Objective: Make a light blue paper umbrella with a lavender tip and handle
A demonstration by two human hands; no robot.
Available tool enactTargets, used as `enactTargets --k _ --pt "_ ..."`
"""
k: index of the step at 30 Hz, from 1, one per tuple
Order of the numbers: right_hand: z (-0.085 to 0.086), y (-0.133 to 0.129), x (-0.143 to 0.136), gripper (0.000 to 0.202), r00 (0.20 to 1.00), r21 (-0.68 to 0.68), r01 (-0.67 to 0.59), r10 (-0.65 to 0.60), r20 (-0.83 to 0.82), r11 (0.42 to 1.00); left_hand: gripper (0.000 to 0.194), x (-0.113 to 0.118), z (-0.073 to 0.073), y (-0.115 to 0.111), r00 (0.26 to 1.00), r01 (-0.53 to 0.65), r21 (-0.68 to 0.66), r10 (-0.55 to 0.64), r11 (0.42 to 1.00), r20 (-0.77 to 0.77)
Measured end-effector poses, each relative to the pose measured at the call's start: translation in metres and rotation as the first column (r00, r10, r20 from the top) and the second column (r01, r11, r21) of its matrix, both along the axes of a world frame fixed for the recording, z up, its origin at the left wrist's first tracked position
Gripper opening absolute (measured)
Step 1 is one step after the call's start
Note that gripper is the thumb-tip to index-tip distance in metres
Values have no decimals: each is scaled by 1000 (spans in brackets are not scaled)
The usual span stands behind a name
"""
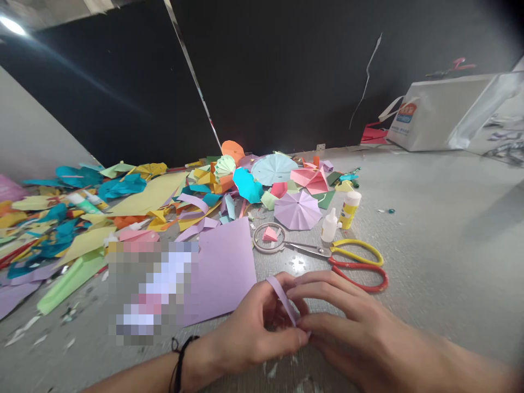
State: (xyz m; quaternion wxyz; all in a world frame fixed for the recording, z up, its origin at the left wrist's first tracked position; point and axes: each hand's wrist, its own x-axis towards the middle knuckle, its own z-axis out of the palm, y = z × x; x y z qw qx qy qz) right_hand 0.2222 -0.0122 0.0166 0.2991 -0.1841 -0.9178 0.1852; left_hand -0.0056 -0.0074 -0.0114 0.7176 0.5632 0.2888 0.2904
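Observation:
A narrow purple paper strip (282,299) runs between my two hands, low in the middle of the head view. My left hand (254,322), with a black cord on its wrist, curls round the strip with thumb and fingers. From the other side, my right hand (347,316) pinches the strip's lower end; the fingertips of both hands meet there. A square sheet of purple paper (225,267) lies flat just beyond my left hand. Scissors with one yellow and one red handle (358,264) rest beyond my right hand, blades pointing left.
Beside the scissors are a tape roll (256,244), a small white bottle (328,225) and a yellow glue bottle (350,209). A pleated purple paper disc (298,210) lies behind them. Coloured paper scraps (65,232) cover the left. A white bag (446,112) stands back right.

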Motion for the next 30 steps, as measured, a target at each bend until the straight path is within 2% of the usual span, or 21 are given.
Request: enactTargets --k 9,15,22,26,30 --pt "-7 1 0 27 999 -20 18 -19 -39 1000 47 0 -1 1 1000 0 -4 0 1000 -7" --pt "-5 0 0 38 999 -2 -2 2 -33 1000 47 0 0 -1 998 -9 -18 10 1000 54" --pt "-8 0 2 27 999 -18 14 -15 -32 1000 44 1 3 0 1000 6 3 -6 1000 28" --pt "-5 -1 1 31 1000 -29 -8 7 -29 1000 47 1 4 0 999 15 -36 -13 999 51" --pt "-3 -1 1 34 999 -25 -13 12 -35 1000 47 0 5 0 1000 -20 -11 20 1000 6"
